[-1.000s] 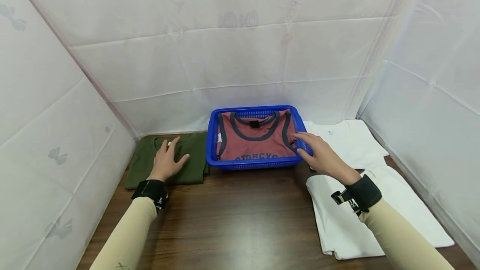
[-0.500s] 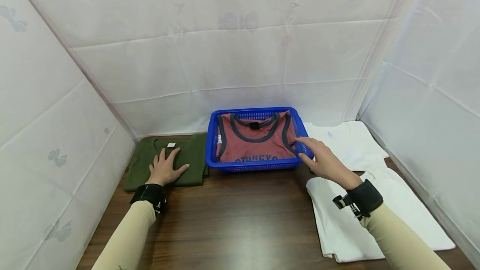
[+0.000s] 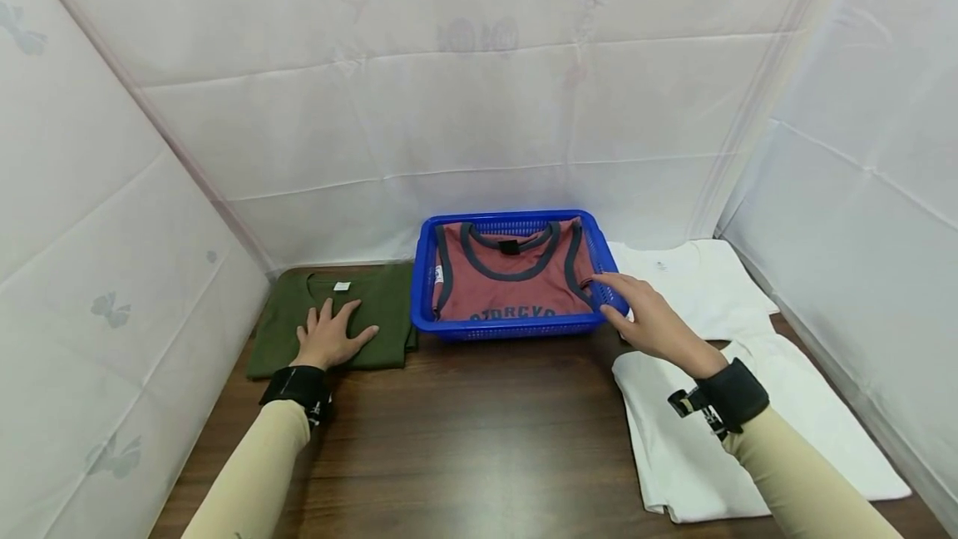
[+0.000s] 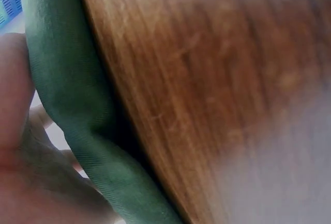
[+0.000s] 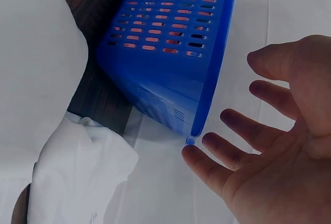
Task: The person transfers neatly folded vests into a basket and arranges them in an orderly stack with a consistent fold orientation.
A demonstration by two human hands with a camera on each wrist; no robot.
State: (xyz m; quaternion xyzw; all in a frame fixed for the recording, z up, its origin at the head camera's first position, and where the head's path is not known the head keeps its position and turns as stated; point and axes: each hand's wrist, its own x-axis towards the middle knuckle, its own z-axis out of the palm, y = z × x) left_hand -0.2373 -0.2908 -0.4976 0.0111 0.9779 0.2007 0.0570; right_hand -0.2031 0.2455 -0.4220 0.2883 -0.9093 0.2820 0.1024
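Observation:
My left hand (image 3: 329,339) rests with spread fingers on a folded dark green T-shirt (image 3: 389,298), just below its white neck label. In the left wrist view the green fold (image 4: 67,74) lies beside the palm and thumb. My right hand (image 3: 651,318) hovers over the right front corner of a blue plastic basket (image 3: 516,329), fingers apart and holding nothing. Inside the basket is a folded red tank top (image 3: 516,294) with dark trim and partly hidden lettering. The right wrist view shows the fingertips just beyond the rim of the basket (image 5: 160,74).
Two folded white garments lie at the right: a white T-shirt (image 3: 696,281) at the back and a larger white piece (image 3: 696,439) in front, partly under the right forearm. White sheeting (image 3: 479,123) walls the brown wooden table (image 3: 464,439) at the back and both sides.
My left hand has come down onto the green T-shirt, its fingers drawing back to below the label. The right hand has shifted slightly down and right at the basket's corner.

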